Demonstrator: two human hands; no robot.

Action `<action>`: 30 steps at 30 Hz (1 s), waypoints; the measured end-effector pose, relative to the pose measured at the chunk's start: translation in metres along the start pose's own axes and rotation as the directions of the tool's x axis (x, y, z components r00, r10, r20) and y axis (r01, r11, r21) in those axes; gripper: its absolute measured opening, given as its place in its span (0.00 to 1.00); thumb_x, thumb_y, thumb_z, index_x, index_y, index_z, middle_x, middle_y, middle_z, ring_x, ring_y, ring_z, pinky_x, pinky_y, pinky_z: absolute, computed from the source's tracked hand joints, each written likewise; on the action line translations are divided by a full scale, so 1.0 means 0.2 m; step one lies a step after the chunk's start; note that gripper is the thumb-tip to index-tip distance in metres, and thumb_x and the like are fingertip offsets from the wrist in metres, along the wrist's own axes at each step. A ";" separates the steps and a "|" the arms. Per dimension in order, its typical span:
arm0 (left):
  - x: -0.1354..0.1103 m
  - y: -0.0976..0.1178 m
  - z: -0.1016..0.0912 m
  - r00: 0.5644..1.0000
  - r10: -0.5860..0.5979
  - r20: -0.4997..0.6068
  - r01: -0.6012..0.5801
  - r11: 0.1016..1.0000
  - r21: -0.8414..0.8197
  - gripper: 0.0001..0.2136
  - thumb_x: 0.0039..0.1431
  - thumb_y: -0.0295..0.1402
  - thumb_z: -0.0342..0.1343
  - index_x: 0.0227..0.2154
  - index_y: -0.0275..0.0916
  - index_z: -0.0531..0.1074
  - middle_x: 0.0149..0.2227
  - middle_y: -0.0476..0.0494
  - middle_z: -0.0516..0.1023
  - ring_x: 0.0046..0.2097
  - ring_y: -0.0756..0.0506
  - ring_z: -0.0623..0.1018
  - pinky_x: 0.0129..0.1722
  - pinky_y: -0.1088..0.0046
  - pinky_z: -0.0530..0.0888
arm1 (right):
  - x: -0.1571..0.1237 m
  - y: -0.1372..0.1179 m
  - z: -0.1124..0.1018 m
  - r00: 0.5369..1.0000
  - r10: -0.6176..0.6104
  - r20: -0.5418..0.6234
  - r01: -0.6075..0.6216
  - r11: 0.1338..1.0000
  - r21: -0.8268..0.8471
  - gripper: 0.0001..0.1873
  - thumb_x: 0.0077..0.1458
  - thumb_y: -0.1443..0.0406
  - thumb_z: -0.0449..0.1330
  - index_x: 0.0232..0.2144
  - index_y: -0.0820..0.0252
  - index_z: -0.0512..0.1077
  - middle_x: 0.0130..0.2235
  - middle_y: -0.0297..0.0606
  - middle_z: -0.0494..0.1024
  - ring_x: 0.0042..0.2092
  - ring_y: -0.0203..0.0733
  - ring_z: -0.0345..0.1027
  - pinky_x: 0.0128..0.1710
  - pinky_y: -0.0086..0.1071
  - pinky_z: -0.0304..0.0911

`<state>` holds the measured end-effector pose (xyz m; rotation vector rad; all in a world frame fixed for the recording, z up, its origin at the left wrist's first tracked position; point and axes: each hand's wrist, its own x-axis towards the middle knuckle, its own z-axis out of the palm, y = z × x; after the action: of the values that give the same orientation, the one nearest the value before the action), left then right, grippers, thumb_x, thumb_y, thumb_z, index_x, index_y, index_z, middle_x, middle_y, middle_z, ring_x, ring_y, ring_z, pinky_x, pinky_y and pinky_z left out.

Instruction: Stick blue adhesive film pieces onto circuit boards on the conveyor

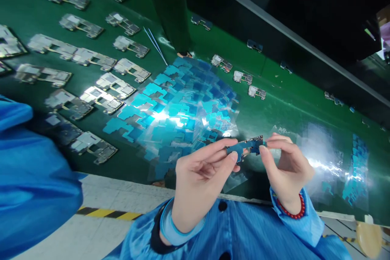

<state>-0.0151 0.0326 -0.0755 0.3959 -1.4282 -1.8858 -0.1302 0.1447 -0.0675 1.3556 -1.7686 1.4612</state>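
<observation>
My left hand (198, 178) grips the left part of a small circuit board (255, 145) between thumb and fingers. The board is narrow, with a cut-out in its middle, and its face looks dark blue. At its right end, my right hand (288, 166) closes thumb and forefinger on the edge; whether a thin film lies between them is too small to tell. The board is held in the air above the green mat, in front of my body. Left of it lies a wide sheet of blue film pieces (158, 115), shaped like the boards, on shiny clear backing.
Several circuit boards (91, 99) lie in rows at the left, with more (243, 76) beyond the films. White tweezers (156, 46) rest at the back. Another blue film strip (356, 170) is at the right. A blue-sleeved person (33, 178) stands close on the left. A dark ledge (262, 16) bounds the back.
</observation>
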 end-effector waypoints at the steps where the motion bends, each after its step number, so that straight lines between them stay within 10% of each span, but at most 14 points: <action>1: 0.00 0.00 0.01 1.000 0.008 -0.015 -0.008 1.000 -0.004 0.08 0.55 0.27 0.63 0.39 0.36 0.78 0.34 0.47 0.81 0.28 0.50 0.81 0.29 0.83 0.79 | 0.00 0.00 0.00 0.998 -0.062 -0.010 0.061 0.995 -0.080 0.12 0.50 0.78 0.65 0.36 0.62 0.71 0.31 0.34 0.74 0.38 0.35 0.69 0.43 0.36 0.67; 14: -0.02 -0.01 0.01 0.991 0.080 -0.109 -0.069 0.993 0.094 0.09 0.53 0.27 0.64 0.38 0.40 0.81 0.22 0.55 0.76 0.23 0.52 0.78 0.28 0.82 0.79 | 0.07 0.01 -0.06 0.955 -0.285 0.077 0.291 0.868 -0.401 0.13 0.52 0.76 0.65 0.39 0.64 0.68 0.26 0.32 0.72 0.30 0.33 0.62 0.42 0.38 0.64; 23: 0.00 0.00 0.02 0.997 0.013 -0.070 -0.011 1.000 0.024 0.09 0.50 0.28 0.65 0.36 0.35 0.81 0.23 0.49 0.78 0.23 0.50 0.78 0.27 0.82 0.79 | 0.02 0.05 -0.04 0.986 0.081 0.144 -0.077 0.997 -0.031 0.17 0.57 0.70 0.62 0.49 0.62 0.69 0.48 0.43 0.75 0.49 0.37 0.71 0.50 0.33 0.67; 25: 0.00 -0.02 0.02 0.996 -0.087 -0.037 0.086 0.996 -0.021 0.10 0.49 0.30 0.67 0.36 0.35 0.80 0.26 0.48 0.80 0.24 0.50 0.79 0.27 0.83 0.79 | 0.02 0.06 -0.07 0.904 0.259 0.341 -0.303 0.949 0.085 0.07 0.62 0.65 0.59 0.41 0.64 0.73 0.39 0.39 0.78 0.39 0.33 0.73 0.41 0.26 0.69; 30: 0.03 -0.08 0.05 0.978 -0.208 -0.021 0.202 0.967 -0.157 0.17 0.48 0.38 0.69 0.39 0.33 0.77 0.27 0.49 0.79 0.28 0.51 0.78 0.31 0.82 0.79 | 0.08 0.13 -0.14 0.602 0.426 0.675 -0.597 0.802 0.027 0.29 0.65 0.50 0.52 0.22 0.67 0.70 0.20 0.37 0.71 0.22 0.29 0.62 0.26 0.23 0.60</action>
<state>-0.0302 0.0372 -0.0864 0.5166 -1.2463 -2.1268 -0.1659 0.1633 -0.0557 1.7091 -2.6861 1.6750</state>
